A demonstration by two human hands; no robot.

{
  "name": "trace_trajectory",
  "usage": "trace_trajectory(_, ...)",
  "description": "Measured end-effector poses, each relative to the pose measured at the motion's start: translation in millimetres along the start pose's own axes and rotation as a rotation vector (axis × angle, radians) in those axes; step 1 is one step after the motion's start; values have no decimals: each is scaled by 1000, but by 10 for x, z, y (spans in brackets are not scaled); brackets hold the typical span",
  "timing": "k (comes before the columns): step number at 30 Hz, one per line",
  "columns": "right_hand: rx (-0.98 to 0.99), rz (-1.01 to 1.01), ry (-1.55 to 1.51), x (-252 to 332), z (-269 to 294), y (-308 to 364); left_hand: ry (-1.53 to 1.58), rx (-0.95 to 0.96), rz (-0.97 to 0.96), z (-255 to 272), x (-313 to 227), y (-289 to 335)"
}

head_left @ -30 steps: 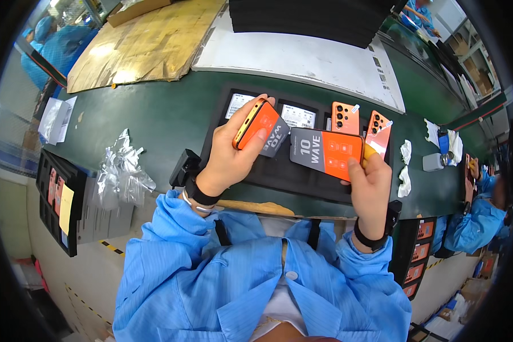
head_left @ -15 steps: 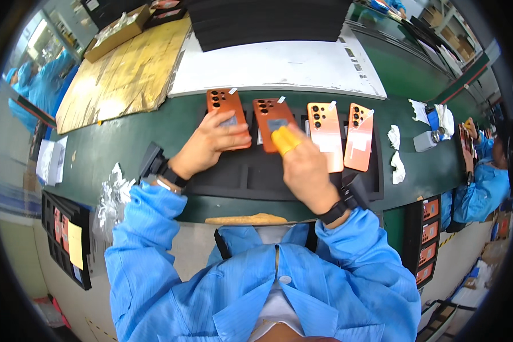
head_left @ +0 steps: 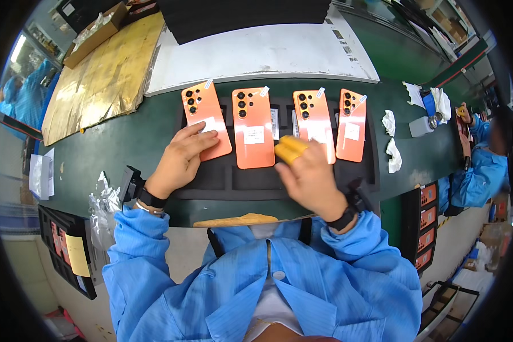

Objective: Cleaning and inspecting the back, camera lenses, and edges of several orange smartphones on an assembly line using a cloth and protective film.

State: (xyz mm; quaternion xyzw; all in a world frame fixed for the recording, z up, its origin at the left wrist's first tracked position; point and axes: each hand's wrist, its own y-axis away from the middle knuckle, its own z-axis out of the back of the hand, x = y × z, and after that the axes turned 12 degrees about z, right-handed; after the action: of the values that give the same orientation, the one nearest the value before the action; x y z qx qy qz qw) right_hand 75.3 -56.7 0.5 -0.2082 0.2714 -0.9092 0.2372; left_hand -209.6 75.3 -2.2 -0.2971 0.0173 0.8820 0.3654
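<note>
Head view, looking down. Dark green bench (head_left: 125, 148) spreads ahead of both hands; a big white sheet (head_left: 256, 54) lies at its far side, a crumpled gold foil sheet (head_left: 97, 85) far left of the left hand. Black foam tray (head_left: 222, 176) sits under both hands, carrying four orange phones back-side up, camera ends away from the person. Left hand (head_left: 179, 159) rests flat, fingers loosely spread, fingertips pressing the near end of the leftmost orange phone (head_left: 205, 117); nothing gripped. Second orange phone (head_left: 253, 134) lies between the two hands. Right hand (head_left: 308, 176), blurred, fingers curled, holds a small yellow pad (head_left: 290, 149) at its fingertips, against the near end of the third orange phone (head_left: 312, 119). Fourth orange phone (head_left: 351, 124) lies just right of that hand. Crumpled white wipes (head_left: 390, 142) lie further right on the bench.
</note>
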Motion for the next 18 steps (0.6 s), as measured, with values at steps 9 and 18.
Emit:
trace_trajectory(9,-152,-473,404,-865,759,753,86,-120,15,-414,-739,-110)
trace_trajectory(18,-237,-495,307,-862,566,875,-21,-113,15,-676,-890,-31)
